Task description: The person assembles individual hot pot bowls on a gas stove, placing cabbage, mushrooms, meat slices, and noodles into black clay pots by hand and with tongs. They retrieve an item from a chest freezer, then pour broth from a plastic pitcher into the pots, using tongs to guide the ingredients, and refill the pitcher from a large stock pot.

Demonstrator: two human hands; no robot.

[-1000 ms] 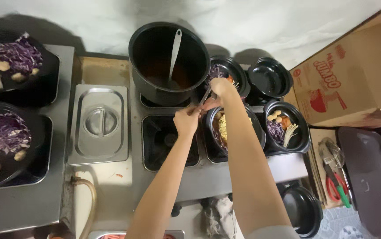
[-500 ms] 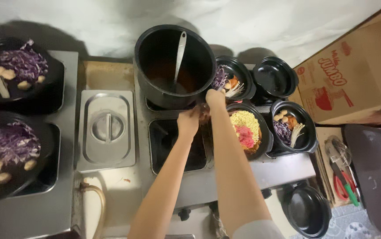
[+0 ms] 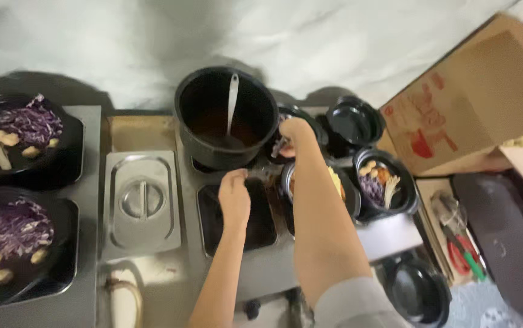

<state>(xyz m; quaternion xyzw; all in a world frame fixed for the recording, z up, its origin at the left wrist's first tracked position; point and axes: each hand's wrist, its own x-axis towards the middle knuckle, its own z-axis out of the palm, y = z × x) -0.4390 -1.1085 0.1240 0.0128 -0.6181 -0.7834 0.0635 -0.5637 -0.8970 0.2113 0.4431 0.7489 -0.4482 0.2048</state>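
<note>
My right hand [image 3: 295,135] reaches past a large black pot [image 3: 196,103] of brown broth with a ladle [image 3: 231,100] standing in it. The fingers are closed on a small metal utensil [image 3: 278,147] at the near rim of a black bowl [image 3: 310,121] behind the pot. My right forearm crosses over a black bowl of yellow noodles [image 3: 339,185]. My left hand [image 3: 235,197] hovers, fingers curled down, at the far rim of an open rectangular well [image 3: 255,228] in the steel counter. What it grips, if anything, is hidden.
A bowl with purple cabbage and mushrooms [image 3: 383,182] and an empty black bowl [image 3: 354,123] sit at right. Two cabbage-filled bowls [image 3: 24,136] [image 3: 12,240] stand at left, beside a lidded steel pan [image 3: 143,200]. A cardboard box [image 3: 474,103], red-handled tools [image 3: 459,246] and a black bowl [image 3: 416,291] lie at right.
The view has shifted. My right hand moved from over the noodle bowl up to the bowl behind the pot. My left hand dropped back toward the open well.
</note>
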